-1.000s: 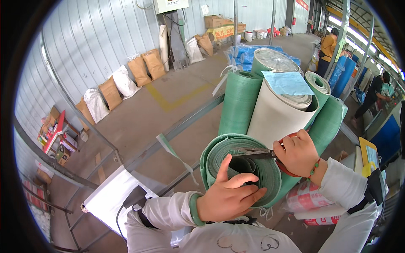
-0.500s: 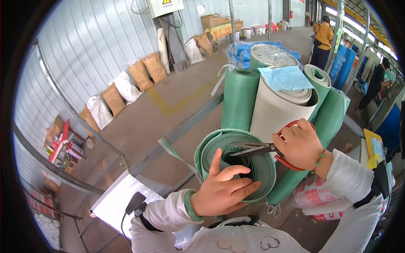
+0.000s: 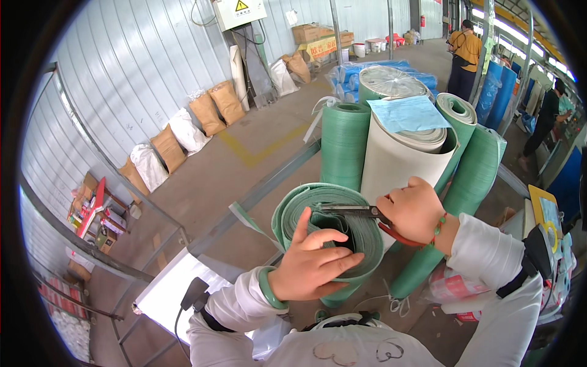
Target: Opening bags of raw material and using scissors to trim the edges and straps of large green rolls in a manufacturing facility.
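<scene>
1. Beyond the brown floor (image 3: 208, 183) rises a corrugated metal wall (image 3: 140, 67); close in, the green roll (image 3: 367, 240) stands on end.
2. The right hand (image 3: 416, 211) grips scissors (image 3: 367, 211) across its layered top; the left hand (image 3: 315, 263) lies spread, fingers loose, on its near side.
3. Probably heavy whole, its sheets pliable (perhaps slick); best hugged around the outside, edges pinched singly.

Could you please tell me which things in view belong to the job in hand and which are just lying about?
In use:
- scissors, held in the right hand
- near green roll, with the left hand over its end

Just about:
- cream roll
- light-blue sheet on top of it
- sacks by the wall
</scene>
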Available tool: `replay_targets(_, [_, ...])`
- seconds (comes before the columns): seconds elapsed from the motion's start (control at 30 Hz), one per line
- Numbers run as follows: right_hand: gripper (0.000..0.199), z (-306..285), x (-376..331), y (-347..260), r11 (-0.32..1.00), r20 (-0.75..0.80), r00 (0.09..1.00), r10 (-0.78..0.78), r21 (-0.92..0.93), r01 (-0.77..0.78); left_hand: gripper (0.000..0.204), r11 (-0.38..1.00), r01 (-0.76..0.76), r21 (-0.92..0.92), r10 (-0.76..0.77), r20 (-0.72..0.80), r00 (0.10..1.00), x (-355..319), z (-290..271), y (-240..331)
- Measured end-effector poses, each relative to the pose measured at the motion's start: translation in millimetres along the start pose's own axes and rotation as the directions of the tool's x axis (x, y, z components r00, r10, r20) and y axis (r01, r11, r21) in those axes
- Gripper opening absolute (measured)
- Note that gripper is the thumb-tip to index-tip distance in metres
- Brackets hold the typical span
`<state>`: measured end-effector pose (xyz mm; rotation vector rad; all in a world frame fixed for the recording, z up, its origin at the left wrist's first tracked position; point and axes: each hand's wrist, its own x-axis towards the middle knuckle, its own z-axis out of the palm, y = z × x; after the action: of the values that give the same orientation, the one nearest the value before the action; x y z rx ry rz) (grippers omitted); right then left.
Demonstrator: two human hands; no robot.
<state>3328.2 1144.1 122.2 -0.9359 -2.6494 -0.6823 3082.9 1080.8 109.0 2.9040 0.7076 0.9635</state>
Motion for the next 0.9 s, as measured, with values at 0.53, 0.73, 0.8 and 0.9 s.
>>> replay_targets(0.53, [0.031,-12,22,-8,0.998,-0.013,0.998,-0.055,-0.014,0.055,0.040,0.994,-0.042,-0.100,0.037,-0.049,0.998,-19,-9,7])
replay_targets(0.73, [0.016,-12,23,-12,0.988,-0.036,0.988,-0.151,-0.043,0.150,0.039,0.994,-0.051,-0.099,0.048,-0.032,0.998,-22,-9,12])
replay_targets(0.8, [0.015,-16,25,-15,0.992,0.068,0.990,-0.125,0.044,0.122,0.039,0.993,-0.054,-0.107,0.052,-0.024,0.998,-22,-11,12])
replay_targets(0.9, [0.014,10,22,-16,0.964,0.134,0.991,-0.022,0.267,-0.015,0.039,0.994,-0.034,-0.100,0.033,-0.009,0.999,-24,-16,13])
